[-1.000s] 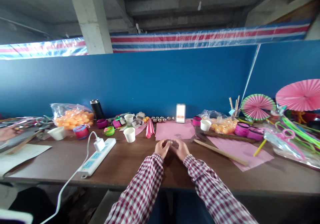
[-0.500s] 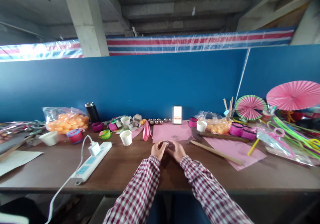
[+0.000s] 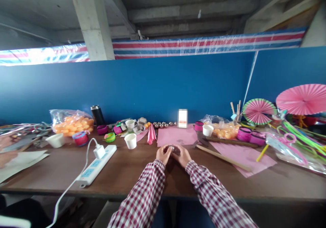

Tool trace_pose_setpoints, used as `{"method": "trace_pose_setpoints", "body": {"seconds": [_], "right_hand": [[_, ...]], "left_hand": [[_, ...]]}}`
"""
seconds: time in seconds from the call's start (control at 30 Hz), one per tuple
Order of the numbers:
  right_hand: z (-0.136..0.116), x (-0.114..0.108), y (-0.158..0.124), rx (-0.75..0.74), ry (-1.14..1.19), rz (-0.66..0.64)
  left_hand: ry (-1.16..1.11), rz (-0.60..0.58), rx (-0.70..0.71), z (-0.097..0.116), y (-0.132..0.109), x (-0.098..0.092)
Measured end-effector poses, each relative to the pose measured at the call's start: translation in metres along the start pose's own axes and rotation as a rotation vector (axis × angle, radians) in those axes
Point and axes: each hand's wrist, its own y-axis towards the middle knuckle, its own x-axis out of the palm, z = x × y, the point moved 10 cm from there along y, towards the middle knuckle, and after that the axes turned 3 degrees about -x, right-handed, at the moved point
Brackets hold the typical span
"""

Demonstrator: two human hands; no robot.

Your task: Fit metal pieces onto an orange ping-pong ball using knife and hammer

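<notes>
My left hand (image 3: pixel 163 154) and my right hand (image 3: pixel 181 156) meet above the brown table, with their fingers closed around a small shiny silver ball (image 3: pixel 173 148). Fingers cover much of the ball, so its details are hidden. Just beyond my hands lies a pink paper sheet (image 3: pixel 175 135). A row of similar silver balls (image 3: pixel 163 125) sits along the back of that sheet. To their left is a bundle of pink strips (image 3: pixel 151 134), and a white paper cup (image 3: pixel 130 141) stands nearer.
A white power strip (image 3: pixel 98 167) with its cord lies left. A wooden-handled hammer (image 3: pixel 224 157) rests across another pink sheet (image 3: pixel 244 156) at right. Bags of orange balls (image 3: pixel 73 124) stand further back. Another person's hand (image 3: pixel 7 157) is at the far left on paper.
The view has shifted slightly, moving the scene a little right. At the far left another person's hand has come into view over the paper. My hands still hold the silver ball.
</notes>
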Motion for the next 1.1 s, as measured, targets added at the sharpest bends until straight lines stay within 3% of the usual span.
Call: {"method": "trace_pose_setpoints", "body": {"seconds": [0.37, 0.73, 0.83, 0.97, 1.1], "right_hand": [[-0.009, -0.002, 0.001, -0.019, -0.003, -0.019], [-0.012, -0.004, -0.001, -0.006, -0.093, 0.007], [-0.011, -0.02, 0.001, 0.007, -0.208, 0.079], [-0.001, -0.062, 0.009, 0.074, -0.429, 0.184], [0.01, -0.089, 0.022, 0.107, -0.646, 0.16]], "left_hand": [[-0.006, 0.011, 0.002, 0.0, -0.002, 0.001], [-0.179, 0.117, -0.122, -0.012, -0.001, -0.011], [-0.289, 0.167, -0.184, -0.022, 0.003, -0.013], [-0.419, 0.16, -0.258, -0.033, 0.006, -0.009], [-0.475, 0.137, -0.289, -0.034, 0.004, -0.005]]}}
